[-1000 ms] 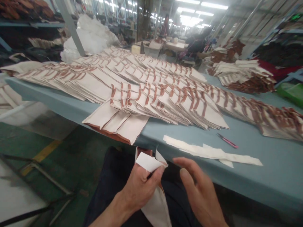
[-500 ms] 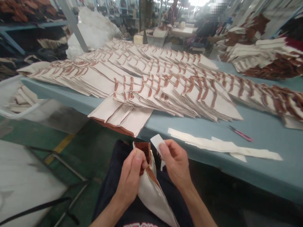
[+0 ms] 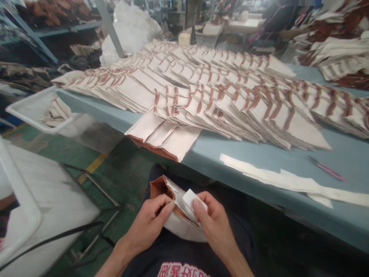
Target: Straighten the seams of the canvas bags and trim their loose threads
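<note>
On my lap lies a cream cloth bag [image 3: 178,227] with a brown-lined mouth, held open. My left hand [image 3: 147,225] pinches the near edge of that mouth, fingers closed on the cloth. My right hand [image 3: 215,227] pinches a small white paper slip [image 3: 190,200] and holds it at the bag's opening. Both hands sit below the near edge of the blue-grey table [image 3: 259,154].
Rows of cream bags with brown straps [image 3: 219,100] cover the table; a short stack [image 3: 164,136] overhangs its near edge. White paper strips [image 3: 276,181] and a pink-handled tool [image 3: 325,168] lie at right. A white bin [image 3: 37,115] with bags stands left, a white frame [image 3: 23,215] nearer.
My right hand took the white slip from my left hand and brought it down to the bag's mouth. The bag was lowered onto my lap and my view tilted down.
</note>
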Motion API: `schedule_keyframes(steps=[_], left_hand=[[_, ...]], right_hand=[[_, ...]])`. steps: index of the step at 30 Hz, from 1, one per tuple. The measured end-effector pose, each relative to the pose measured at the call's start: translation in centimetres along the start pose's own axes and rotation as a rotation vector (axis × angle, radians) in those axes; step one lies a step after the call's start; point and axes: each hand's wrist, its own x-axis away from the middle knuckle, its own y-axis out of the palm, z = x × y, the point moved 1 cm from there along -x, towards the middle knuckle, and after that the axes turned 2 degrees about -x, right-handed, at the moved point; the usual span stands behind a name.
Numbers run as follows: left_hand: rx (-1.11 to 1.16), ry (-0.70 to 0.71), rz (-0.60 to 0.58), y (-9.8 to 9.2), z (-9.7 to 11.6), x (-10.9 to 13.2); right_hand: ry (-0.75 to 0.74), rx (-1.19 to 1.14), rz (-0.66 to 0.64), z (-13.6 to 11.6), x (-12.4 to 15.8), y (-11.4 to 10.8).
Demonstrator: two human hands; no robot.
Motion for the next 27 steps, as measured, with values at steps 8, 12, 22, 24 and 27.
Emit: schedule_keyframes(steps=[8, 12, 22, 24, 27], left_hand=[[0.212, 0.003, 0.099, 1.2, 3.4, -2.7], [0.249, 0.059, 0.107, 1.4, 4.8, -3.2], [0.336, 0.028, 0.044, 1.8, 4.5, -3.6], [0.353, 0.035, 0.034, 1.9, 4.3, -3.6], [0.381, 0.057, 0.028, 2.0, 4.0, -3.6]], right_hand=[[-0.283, 0.378, 0.009, -5.3, 3.0, 0.5], [-0.329, 0.466, 0.168, -6.5, 2.2, 0.6], [-0.341, 0.524, 0.281, -5.4, 1.8, 1.5], [-0.339, 0.52, 0.292, -5.2, 1.7, 1.6], [-0.338, 0.521, 0.309, -5.0, 1.5, 1.7]])
